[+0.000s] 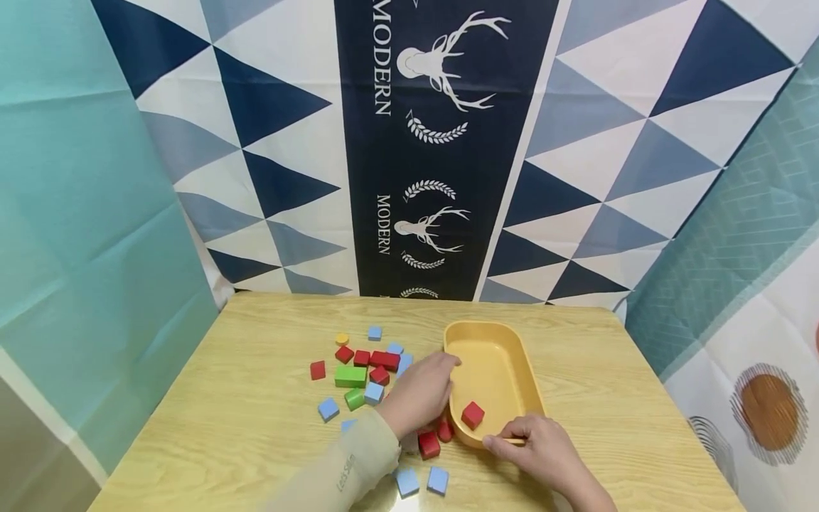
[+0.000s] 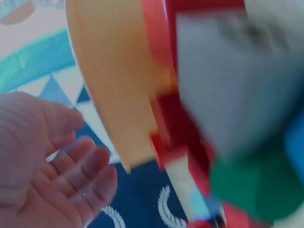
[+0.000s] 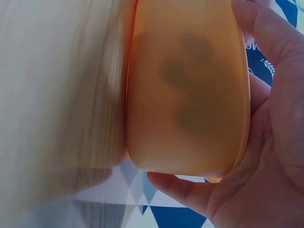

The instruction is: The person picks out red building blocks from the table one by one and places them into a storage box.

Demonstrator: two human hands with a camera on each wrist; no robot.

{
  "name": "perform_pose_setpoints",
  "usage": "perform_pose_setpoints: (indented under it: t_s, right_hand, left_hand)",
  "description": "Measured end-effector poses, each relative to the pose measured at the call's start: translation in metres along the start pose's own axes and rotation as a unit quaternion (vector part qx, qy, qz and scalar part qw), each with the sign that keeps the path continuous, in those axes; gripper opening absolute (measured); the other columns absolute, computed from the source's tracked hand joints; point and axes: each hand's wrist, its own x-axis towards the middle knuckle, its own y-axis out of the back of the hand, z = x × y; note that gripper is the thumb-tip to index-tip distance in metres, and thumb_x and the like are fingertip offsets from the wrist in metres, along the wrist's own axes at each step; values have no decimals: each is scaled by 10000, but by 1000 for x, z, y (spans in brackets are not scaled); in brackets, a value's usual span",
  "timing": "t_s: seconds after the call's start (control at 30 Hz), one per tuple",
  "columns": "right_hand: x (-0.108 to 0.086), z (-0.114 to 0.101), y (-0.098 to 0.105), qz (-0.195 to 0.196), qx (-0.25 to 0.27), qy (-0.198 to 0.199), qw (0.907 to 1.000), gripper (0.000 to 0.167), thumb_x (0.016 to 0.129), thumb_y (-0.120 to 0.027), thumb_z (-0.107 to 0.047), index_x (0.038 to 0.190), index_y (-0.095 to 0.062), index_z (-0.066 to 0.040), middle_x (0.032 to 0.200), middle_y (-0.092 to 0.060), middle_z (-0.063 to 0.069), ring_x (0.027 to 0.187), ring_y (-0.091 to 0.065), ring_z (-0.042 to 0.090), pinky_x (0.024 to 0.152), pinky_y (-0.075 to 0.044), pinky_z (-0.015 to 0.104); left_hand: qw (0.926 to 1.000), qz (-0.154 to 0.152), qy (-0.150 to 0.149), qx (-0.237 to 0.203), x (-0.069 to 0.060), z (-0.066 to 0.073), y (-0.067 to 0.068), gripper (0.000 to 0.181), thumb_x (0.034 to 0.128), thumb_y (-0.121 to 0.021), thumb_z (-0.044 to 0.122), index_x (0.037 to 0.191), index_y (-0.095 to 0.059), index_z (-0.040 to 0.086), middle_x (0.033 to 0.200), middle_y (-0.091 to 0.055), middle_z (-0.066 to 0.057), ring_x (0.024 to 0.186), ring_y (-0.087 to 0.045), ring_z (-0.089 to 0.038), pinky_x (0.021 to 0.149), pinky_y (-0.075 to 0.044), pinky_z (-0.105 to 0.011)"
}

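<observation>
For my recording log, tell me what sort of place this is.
Probably a screened-off tabletop workspace: a wood-grain table backed by patterned hangings, with coloured blocks and a yellow tray on it.

1 yellow tray (image 1: pixel 493 366), 1 green rect. blk (image 1: pixel 350 377), 1 green cyl. (image 1: pixel 354 399), 1 orange disc (image 1: pixel 342 339); min. 8 red blks (image 1: pixel 429 446), min. 8 blue blks (image 1: pixel 438 481), some partly hidden.

The head view looks forward and down over the counter (image 1: pixel 595 387); 2 wrist views sit much closer, and all 3 share the yellow tray (image 1: pixel 489 366).
</observation>
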Motion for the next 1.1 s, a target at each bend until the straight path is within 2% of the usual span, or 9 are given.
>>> perform_pose_setpoints:
  t_s: [0.1,0.23,0.3,0.37,0.5,0.7,0.87,1.0,1.1]
  right_hand:
    - [0,1,1,-7,-49,-86,10000,263,896,-806,-577,716,-765,-390,767,-684,-222,754,-519,-60,700,-454,215]
    - [0,3,0,-33,-93,-22,9999,261,898,-805,-577,722,-769,-387,765,-683,-221,753,-510,-58,696,-449,216]
    - [0,3,-1,-27,-91,-3,10000,261,896,-806,-576,722,-770,-384,762,-681,-223,751,-509,-61,695,-449,217]
    - [0,2,-1,10,-95,1,10000,267,895,-805,-582,717,-767,-386,757,-676,-226,748,-511,-64,696,-451,215]
    - [0,1,-2,95,-76,158,9998,263,900,-808,-565,715,-763,-384,746,-672,-225,735,-508,-68,682,-446,214]
    - [0,-1,-2,124,-14,200,9997,263,901,-810,-562,715,-763,-381,748,-672,-228,732,-503,-64,675,-435,209]
    - [1,1,-2,190,-83,166,9996,262,898,-807,-570,709,-759,-394,748,-667,-241,732,-505,-66,679,-438,206]
    - [1,1,-1,176,-67,201,9996,265,904,-802,-570,711,-762,-392,742,-663,-246,727,-502,-70,670,-435,204]
    - [1,1,0,164,-46,174,9997,265,904,-801,-574,709,-760,-398,741,-664,-244,729,-505,-72,672,-439,204]
  left_hand:
    - [9992,118,223,313,4,-15,4,290,1047,-664,204,1327,-673,127,1344,-706,-46,1189,-670,-221,1064,-573,-373]
    - [9960,-187,204,846,7,-28,-4,194,1031,-705,277,1192,-754,181,1404,-712,-37,1147,-634,-244,1009,-551,-354]
    - [9941,-314,104,1029,10,-29,-10,196,1040,-694,308,1191,-771,210,1455,-692,-22,1128,-618,-240,981,-536,-339]
    - [9928,-431,48,1115,15,-29,-14,251,1061,-656,309,1271,-757,213,1487,-672,-7,1100,-595,-231,955,-520,-332]
    - [9910,-535,26,1230,25,-29,-21,278,1079,-601,251,1309,-750,206,1437,-692,11,1056,-573,-220,928,-518,-345]
    - [9862,-878,154,1392,25,-26,-14,236,1062,-640,333,1179,-801,206,1359,-693,-34,1126,-587,-235,983,-540,-374]
    - [9850,-1174,291,1230,21,-25,-9,318,1058,-636,436,1181,-807,199,1347,-695,-58,1188,-557,-235,1067,-496,-358]
    - [9905,-946,468,876,18,-27,-6,357,1042,-658,469,1243,-791,207,1307,-686,-66,1165,-525,-234,1063,-472,-358]
    - [9960,-349,643,511,18,-31,-1,316,1018,-712,445,1238,-777,227,1246,-678,-66,1097,-526,-234,1006,-493,-371]
